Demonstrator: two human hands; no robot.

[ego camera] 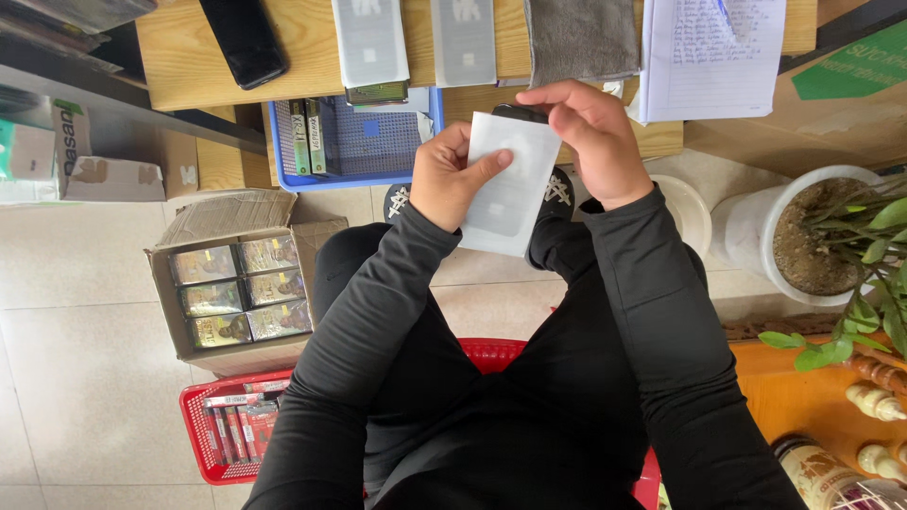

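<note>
Head view, looking down at a seated person in black long sleeves. Both hands are raised in front of the knees, just short of the desk (pixel 189 76) edge.

Left hand (pixel 444 179): grip pinching the left edge of a white sleeve (pixel 510 189), thumb laid across its face, fingers behind it.

Right hand (pixel 590 137): grip curled over the top of the sleeve, fingers closed on a dark phone (pixel 518 113) whose end shows just above the sleeve's upper edge. How far the phone sits inside the sleeve cannot be told.

The sleeve is held in the air, tilted, between the two hands, over the floor tiles.

Around: black phone (pixel 244 40), two more white sleeves (pixel 370 40), a grey cloth (pixel 581 38) and a lined paper sheet (pixel 709 52) on the desk. Blue basket (pixel 354 142) under the desk edge. Cardboard box (pixel 236 283) of small packs on the floor to the left; red basket (pixel 227 430) below it. White plant pot (pixel 812 236) to the right.
</note>
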